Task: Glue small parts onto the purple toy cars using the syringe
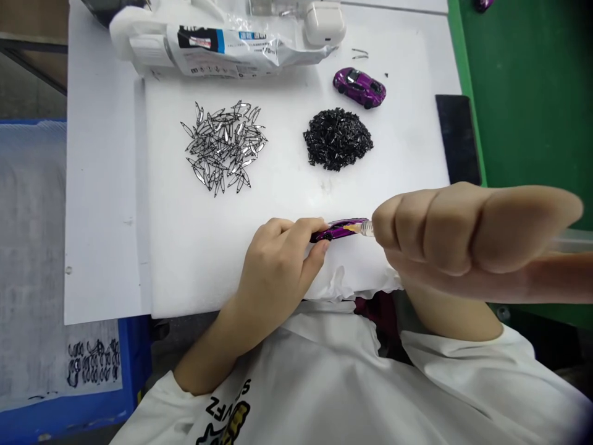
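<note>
Pinched between the thumb and fingers of my left hand (290, 253) is a small purple toy car (340, 230), tilted on its side over the white foam board. My right hand (445, 235) is wrapped round a clear syringe (367, 228), whose yellowish tip meets the car's side or lies just over it; I cannot tell which. Most of the barrel is hidden by the fist. Beyond my hands lie a pile of tiny black parts (338, 139) and a pile of thin clear parts with black outlines (225, 145). A second purple toy car (359, 88) stands behind the black pile.
A large white glue tube (222, 52) and a white earbud case (325, 23) lie along the back. A dark phone-like slab (458, 139) is at the right edge, by a green surface (537, 93). Crumpled tissue (340, 284) sits at the board's front. A blue tray (134, 358) is on the left.
</note>
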Tool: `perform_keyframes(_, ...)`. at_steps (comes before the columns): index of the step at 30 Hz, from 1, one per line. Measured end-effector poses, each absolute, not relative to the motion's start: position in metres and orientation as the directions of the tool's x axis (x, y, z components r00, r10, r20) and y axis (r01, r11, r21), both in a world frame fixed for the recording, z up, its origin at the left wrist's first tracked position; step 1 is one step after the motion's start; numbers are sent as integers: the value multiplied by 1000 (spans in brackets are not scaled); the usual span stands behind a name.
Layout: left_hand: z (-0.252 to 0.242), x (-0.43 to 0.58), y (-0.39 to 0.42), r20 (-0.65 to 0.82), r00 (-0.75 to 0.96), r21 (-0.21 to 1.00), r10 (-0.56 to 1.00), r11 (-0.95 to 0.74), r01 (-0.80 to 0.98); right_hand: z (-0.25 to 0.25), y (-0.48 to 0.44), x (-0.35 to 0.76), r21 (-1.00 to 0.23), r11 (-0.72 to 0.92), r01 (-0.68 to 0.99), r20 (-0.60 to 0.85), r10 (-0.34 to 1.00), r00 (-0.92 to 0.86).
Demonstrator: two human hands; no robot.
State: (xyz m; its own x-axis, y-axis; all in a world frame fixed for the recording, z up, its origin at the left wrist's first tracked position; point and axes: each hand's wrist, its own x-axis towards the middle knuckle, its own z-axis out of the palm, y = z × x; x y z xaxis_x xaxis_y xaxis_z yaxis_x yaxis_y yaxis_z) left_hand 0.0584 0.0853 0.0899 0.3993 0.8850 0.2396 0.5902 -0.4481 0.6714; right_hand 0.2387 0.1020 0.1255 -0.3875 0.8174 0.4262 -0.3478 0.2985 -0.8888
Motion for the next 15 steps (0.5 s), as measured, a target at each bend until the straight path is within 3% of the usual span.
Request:
perform_keyframes(5, 90, 58, 86, 237, 400, 672, 885, -447, 591, 123, 100, 238, -866, 348, -359, 465, 825, -323)
perform_keyframes(10, 90, 59, 85, 234, 399, 671, 887, -444, 594, 123, 100, 240, -904, 324, -280, 409, 845, -345)
perform_keyframes(15, 91, 59, 85, 232, 399, 670, 887, -443, 596, 123, 99, 237, -893, 306, -331, 417, 839, -349)
